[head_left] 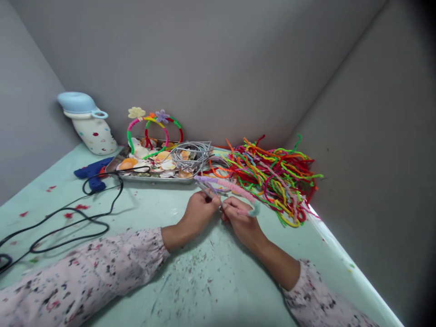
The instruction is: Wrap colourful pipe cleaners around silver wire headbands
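Note:
Close together above the table, both hands are pinched on one curved wire piece wrapped in fuzzy pipe cleaner point(235, 186), coloured lilac, pink and pale green. My left hand point(197, 213) closes thumb and fingers on its bare-looking grey end, near the lilac stretch. My right hand point(242, 225) is closed with the fingertips almost touching the left thumb; the pink and green end of the curve passes by its knuckles. What lies exactly between the right fingertips is too small to make out. Just beyond the hands is a coil of grey wire point(192, 154).
A metal tray point(160, 180) of seashells holds two pipe-cleaner rings with flowers. At the right lies a heap of bright pipe cleaners point(272, 172). A blue glue gun point(97, 172) with a looping black cord point(91, 218) and a white bottle point(93, 131) are at the left. Grey walls enclose the table.

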Demonstrator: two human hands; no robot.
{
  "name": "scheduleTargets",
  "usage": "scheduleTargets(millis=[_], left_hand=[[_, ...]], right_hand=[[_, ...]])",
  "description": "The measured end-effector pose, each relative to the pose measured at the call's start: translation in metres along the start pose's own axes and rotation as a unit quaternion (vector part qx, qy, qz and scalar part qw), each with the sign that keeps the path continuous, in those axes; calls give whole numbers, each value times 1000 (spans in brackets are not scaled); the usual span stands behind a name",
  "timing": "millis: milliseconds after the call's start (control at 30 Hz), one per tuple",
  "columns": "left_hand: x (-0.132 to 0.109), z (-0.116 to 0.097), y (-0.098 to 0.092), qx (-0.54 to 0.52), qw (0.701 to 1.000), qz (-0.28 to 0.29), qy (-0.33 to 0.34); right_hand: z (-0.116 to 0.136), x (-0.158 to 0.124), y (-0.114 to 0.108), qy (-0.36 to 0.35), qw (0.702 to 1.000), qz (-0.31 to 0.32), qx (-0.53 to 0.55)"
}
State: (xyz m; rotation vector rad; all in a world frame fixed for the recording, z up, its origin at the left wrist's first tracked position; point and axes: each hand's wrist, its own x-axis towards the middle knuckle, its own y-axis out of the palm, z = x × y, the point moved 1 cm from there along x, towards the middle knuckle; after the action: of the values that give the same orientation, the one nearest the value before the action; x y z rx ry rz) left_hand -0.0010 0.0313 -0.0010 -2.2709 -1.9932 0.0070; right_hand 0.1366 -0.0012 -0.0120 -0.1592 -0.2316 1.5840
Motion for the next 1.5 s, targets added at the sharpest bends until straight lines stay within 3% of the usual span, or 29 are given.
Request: scheduleTargets(millis=[267, 500, 667, 867, 1000, 1167, 1500], left_hand=[[-3, -3, -1, -26, 998, 52, 29], [-1, -4, -5, -32, 999, -20, -15], [-1, -4, -6, -57, 996, -7, -70], [-1, -1, -6, -90, 994, -3, -63], [-4, -7, -4, -118, 991, 57, -8], [-8, -15, -1, -160, 979, 123, -2], [-7, -2, 1, -128, 982, 133, 27]], right_hand=[[1, 6, -1, 37, 999, -9, 36], [-3, 7, -1, 24, 999, 9, 43], [7, 4, -2, 33, 998, 25, 40], [7, 4, -2, 43, 997, 34, 56], [5, 6, -4, 48, 994, 9, 94], [1, 8, -6, 41, 990, -12, 133], [3, 8, -6, 38, 988, 12, 149]])
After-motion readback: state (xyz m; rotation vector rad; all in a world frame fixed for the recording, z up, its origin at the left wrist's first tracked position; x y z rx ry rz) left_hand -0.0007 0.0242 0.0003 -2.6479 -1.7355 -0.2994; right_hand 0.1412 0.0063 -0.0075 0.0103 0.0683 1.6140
